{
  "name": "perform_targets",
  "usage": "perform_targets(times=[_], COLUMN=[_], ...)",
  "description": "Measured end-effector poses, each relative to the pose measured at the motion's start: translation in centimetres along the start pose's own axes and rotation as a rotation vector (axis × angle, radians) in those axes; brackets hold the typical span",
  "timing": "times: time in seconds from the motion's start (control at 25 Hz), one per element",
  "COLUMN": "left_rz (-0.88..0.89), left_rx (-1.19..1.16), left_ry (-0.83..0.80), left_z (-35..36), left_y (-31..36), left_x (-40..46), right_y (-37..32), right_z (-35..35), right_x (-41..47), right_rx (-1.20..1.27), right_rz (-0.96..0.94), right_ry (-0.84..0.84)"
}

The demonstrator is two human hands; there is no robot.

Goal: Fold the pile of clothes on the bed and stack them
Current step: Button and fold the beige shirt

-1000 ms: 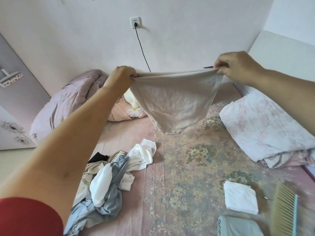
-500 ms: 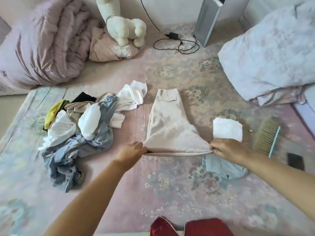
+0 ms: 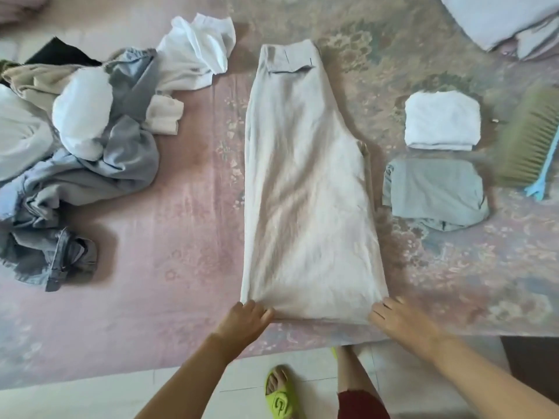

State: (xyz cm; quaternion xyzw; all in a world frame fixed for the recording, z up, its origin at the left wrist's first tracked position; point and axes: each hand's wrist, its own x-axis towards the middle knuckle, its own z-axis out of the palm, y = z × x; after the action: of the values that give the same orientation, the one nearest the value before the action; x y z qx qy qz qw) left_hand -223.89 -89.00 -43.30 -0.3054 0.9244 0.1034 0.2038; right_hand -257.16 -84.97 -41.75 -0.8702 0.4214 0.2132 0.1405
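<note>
- The beige trousers [image 3: 305, 189] lie flat and lengthwise on the bed [image 3: 181, 225], folded in half along their length, with the pocket flap at the far end and the near edge close to the bed's front edge.
- The left hand [image 3: 243, 320] holds the near left corner of the trousers; its grip is closed on the cloth, fingers curled at the hem.
- The right hand [image 3: 399, 320] holds the near right corner, its fingers laid over the fabric edge and its thumb hidden, so how tight this grip is cannot be told for sure, though the cloth bunches under it.
- To the left of the trousers sits the unfolded pile of clothes [image 3: 75, 140]: grey, white, beige, black and denim pieces, in a heap.
- To the right lie two folded items apart from the trousers: a white folded garment [image 3: 441, 119] farther off, and a grey folded garment [image 3: 435, 192] just in front of it, the two nearly touching.
- A brush [image 3: 526, 146] with tan bristles and a light blue handle lies just right of the folded items.
- A folded quilt [image 3: 508, 19] rests at the far right corner.
- Below the bed edge, a foot in a lime green slipper [image 3: 279, 400] stands on the tiled floor.
</note>
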Motion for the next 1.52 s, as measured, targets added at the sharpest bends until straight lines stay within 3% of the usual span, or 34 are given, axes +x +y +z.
perform_targets(times=[0.12, 0.24, 0.36, 0.52, 0.64, 0.76, 0.92, 1.16, 1.24, 1.4, 1.52], left_rz=[0.032, 0.052, -0.127, -0.211, -0.206, -0.193, 0.005, 0.401, 0.465, 0.564, 0.595], left_rx=[-0.018, -0.096, -0.093, -0.049, -0.058, -0.067, -0.01, 0.187, 0.22, 0.294, 0.239], left_ry=[-0.032, 0.335, 0.44, 0.267, 0.296, 0.339, 0.368, 0.09, 0.048, 0.089, 0.327], left_z=[2.0, 1.1, -1.7, -0.2, 3.3, 4.3, 4.6, 4.8, 5.5, 6.5, 6.7], left_y=[0.6, -0.7, -3.8, -7.6, -8.8, -8.8, -10.7, -11.8, -10.9, -8.6, -7.9], left_x=[-0.2, 2.9, 10.4, 15.4, 15.3, 14.9, 12.4, 8.0, 7.1, 5.8, 4.5], right_y=[-1.7, -0.5, 2.9, 8.2, 10.9, 10.5, 10.9, 6.6, 4.1, 1.0, 0.8], right_z=[3.0, 2.4, 0.4, 0.2, 2.6, 3.3, 3.0, 5.7, 6.9, 8.6, 9.2], right_x=[0.1, 2.5, 8.6, 14.1, 14.1, 13.6, 12.3, 7.7, 6.2, 4.8, 3.5], right_rx=[0.093, 0.064, 0.109, 0.098, -0.005, -0.086, -0.175, -0.232, -0.222, -0.143, -0.288], right_rz=[0.076, 0.092, 0.286, 0.276, 0.29, 0.298, 0.203, -0.376, -0.366, -0.121, -0.142], right_ry=[-0.036, 0.288, 0.422, 0.236, 0.068, 0.083, 0.153, 0.163, 0.063, -0.075, 0.082])
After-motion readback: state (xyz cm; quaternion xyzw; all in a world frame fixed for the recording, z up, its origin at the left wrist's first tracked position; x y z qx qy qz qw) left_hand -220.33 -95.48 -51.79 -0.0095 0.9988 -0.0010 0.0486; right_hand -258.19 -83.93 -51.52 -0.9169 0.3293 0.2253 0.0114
